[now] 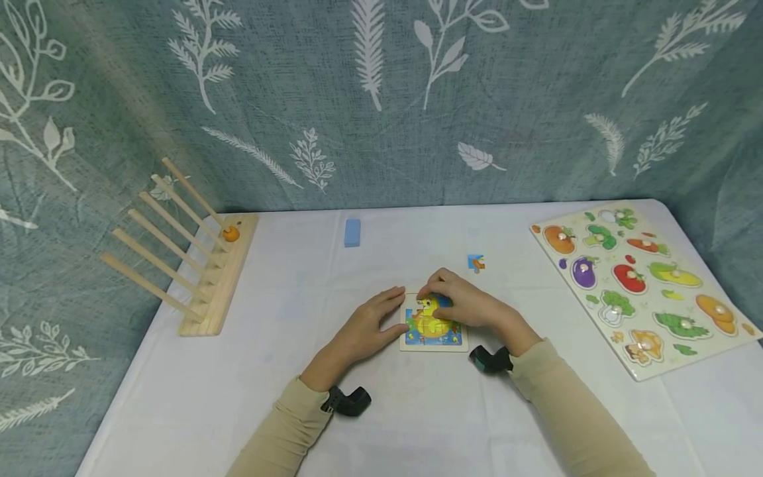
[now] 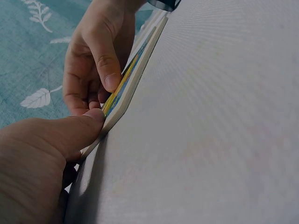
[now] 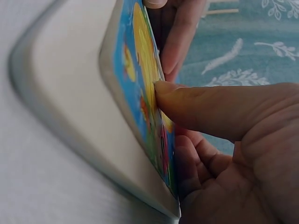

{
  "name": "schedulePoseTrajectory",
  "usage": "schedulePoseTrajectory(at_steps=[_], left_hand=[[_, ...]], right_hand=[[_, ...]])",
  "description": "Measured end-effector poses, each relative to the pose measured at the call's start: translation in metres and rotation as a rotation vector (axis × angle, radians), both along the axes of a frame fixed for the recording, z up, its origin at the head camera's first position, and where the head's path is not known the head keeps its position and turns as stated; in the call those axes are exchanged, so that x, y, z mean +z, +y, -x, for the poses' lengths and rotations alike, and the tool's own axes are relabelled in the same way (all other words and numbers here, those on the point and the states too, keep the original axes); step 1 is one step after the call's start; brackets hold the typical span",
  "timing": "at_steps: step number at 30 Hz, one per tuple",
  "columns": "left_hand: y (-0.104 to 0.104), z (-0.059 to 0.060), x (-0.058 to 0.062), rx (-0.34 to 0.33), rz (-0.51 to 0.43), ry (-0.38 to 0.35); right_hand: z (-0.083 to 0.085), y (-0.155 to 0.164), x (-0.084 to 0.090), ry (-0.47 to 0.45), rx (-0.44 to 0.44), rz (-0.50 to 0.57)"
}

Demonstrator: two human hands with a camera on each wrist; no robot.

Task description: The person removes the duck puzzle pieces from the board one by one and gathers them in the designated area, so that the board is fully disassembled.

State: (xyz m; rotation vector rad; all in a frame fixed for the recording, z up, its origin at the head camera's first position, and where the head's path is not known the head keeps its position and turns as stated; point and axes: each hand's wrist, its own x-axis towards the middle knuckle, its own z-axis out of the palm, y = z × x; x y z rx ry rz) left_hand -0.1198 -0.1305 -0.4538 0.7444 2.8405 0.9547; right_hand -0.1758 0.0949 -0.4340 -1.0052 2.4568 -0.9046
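Note:
A small square jigsaw puzzle (image 1: pixel 433 341) with a yellow duck on blue lies in a pale frame on the white tabletop. My left hand (image 1: pixel 366 331) rests at its left side, fingers fairly straight toward the upper corner; the thumb (image 2: pixel 91 119) touches the frame's edge. Over the puzzle's upper part, my right hand (image 1: pixel 467 301) curls its fingers and pinches what looks like a duck piece (image 1: pixel 427 304), partly hidden. In the right wrist view, the right thumb (image 3: pixel 180 100) touches the picture's surface. A loose blue-and-orange puzzle piece (image 1: pixel 475 262) lies beyond the right hand.
A blue block (image 1: pixel 352 233) lies near the back edge. At left stands a wooden peg rack (image 1: pixel 229 291) with slanting pegs and an orange bead (image 1: pixel 230 234). A vegetable knob-puzzle board (image 1: pixel 646 301) covers the right side. Behind hangs a patterned curtain (image 1: pixel 381 152).

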Motion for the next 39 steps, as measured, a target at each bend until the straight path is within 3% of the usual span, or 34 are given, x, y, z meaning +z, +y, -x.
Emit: schedulePoseTrajectory(at_steps=[15,39], left_hand=[[-0.0003,-0.0003,0.0015,-0.006,-0.006,0.001],[-0.0004,0.0001,-0.0018,-0.004,-0.001,0.012]], right_hand=[[0.0016,0.0015,-0.0056,-0.009,-0.008,0.054],[-0.0044,-0.0026,0.0003,0.057,-0.040,-0.001]])
